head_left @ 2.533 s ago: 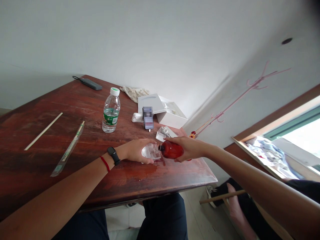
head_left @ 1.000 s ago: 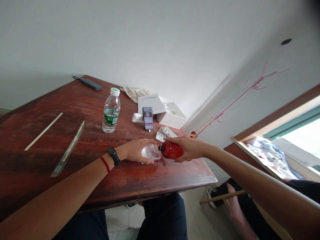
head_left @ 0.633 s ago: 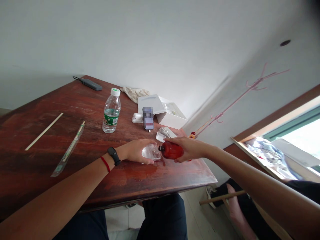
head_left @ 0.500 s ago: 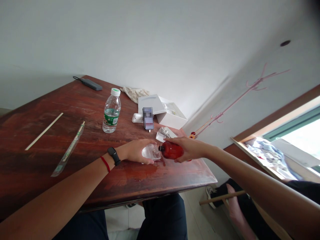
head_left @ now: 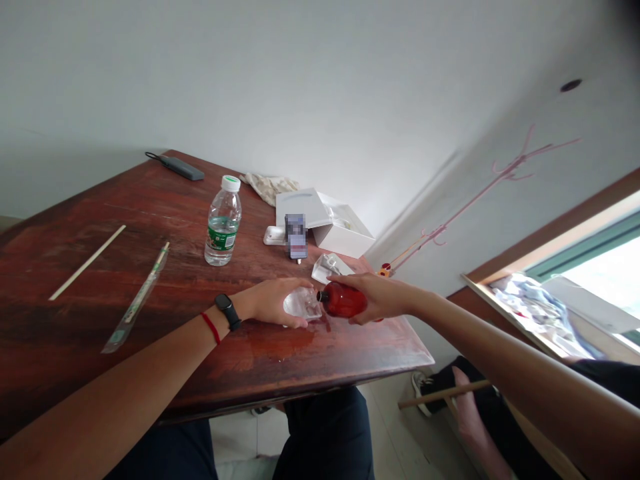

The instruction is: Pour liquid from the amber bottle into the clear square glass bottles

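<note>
My left hand (head_left: pixel 277 301), with a black wristband and red cord on its wrist, is closed around a clear cup-like container (head_left: pixel 303 304), low over the table. In my right hand (head_left: pixel 376 298) is a red bottle (head_left: pixel 345 300), tilted on its side with its dark neck pointing left at the container's rim. Whether liquid is flowing from the neck I cannot make out. Wet patches shine on the table just below both hands. Left of them stands a capped clear water bottle (head_left: pixel 223 223) with a green label, partly filled.
On the wooden table (head_left: pixel 240 373) lie a bare stick (head_left: pixel 87 263), wrapped chopsticks (head_left: pixel 137 297), a grey device (head_left: pixel 180 167), a cloth (head_left: pixel 270 188), a propped phone (head_left: pixel 297 237), a white box (head_left: pixel 345 233) and a small white tray (head_left: pixel 330 265). A pink coat rack (head_left: pixel 475 193) leans right. Another person's foot (head_left: pixel 467 400) shows below.
</note>
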### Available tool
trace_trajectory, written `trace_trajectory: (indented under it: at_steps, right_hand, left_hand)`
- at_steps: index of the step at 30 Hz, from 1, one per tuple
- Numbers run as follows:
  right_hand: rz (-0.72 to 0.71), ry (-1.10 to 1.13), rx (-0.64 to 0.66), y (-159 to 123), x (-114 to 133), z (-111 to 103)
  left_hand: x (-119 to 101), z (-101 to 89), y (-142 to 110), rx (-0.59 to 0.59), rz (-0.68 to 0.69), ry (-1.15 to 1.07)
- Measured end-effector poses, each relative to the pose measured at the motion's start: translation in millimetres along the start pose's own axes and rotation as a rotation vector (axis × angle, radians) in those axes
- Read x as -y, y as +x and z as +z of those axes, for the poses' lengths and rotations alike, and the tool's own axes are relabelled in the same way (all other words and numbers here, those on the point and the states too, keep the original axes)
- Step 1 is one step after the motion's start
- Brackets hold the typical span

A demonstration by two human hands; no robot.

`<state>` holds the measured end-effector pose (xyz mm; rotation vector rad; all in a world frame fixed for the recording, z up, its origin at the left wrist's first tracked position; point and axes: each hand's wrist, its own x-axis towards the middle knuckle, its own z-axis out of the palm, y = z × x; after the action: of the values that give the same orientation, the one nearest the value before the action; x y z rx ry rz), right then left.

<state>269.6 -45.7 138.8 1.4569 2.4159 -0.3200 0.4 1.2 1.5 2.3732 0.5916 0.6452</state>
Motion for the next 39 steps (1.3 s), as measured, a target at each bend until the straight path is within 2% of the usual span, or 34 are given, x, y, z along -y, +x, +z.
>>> trace_trajectory:
  at_steps: [39]
  right_hand:
    - [0.013,-0.006,0.016,0.0,3.2,-3.0]
  left_hand:
    - [-0.1,-1.3,1.0,-0.004,0.038,0.002]
